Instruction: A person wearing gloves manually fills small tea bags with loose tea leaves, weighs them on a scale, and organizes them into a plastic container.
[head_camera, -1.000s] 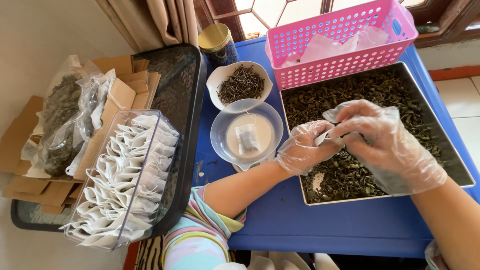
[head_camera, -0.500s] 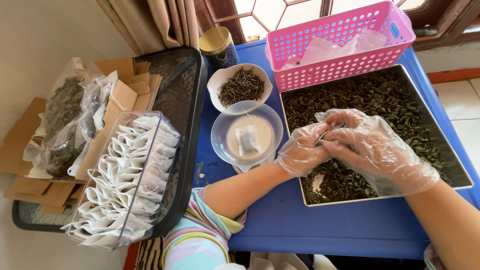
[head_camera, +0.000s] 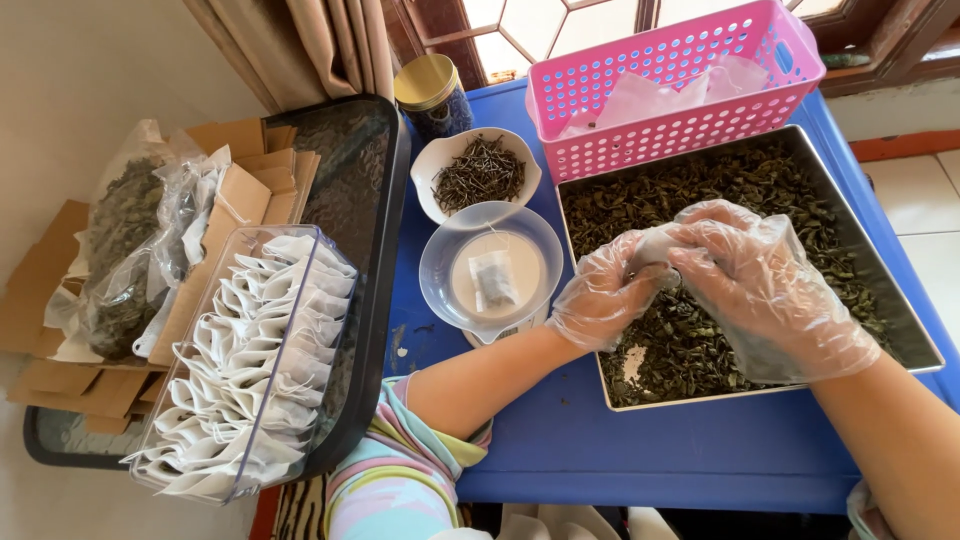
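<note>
metal tray (head_camera: 905, 300) of dried leaves (head_camera: 690, 200), clear bowl (head_camera: 440, 270) with tea bag (head_camera: 492, 280)

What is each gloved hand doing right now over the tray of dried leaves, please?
Left hand: fingers curled shut on a small white tea bag, above the metal tray.
Right hand: pinching the same bag from the other side.

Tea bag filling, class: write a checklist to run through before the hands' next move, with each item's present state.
1. Both hands gloved: left hand and right hand, ok.
2. Hands held over the tray of dried leaves: ok.
3. Small bag between the fingers, open for leaves: cannot tell, hidden by gloves.
4. Bowl on the scale holds one tea bag: ok.
5. Clear box of empty bags stocked: ok.
6. Pink basket behind the tray, upright: ok.
</note>
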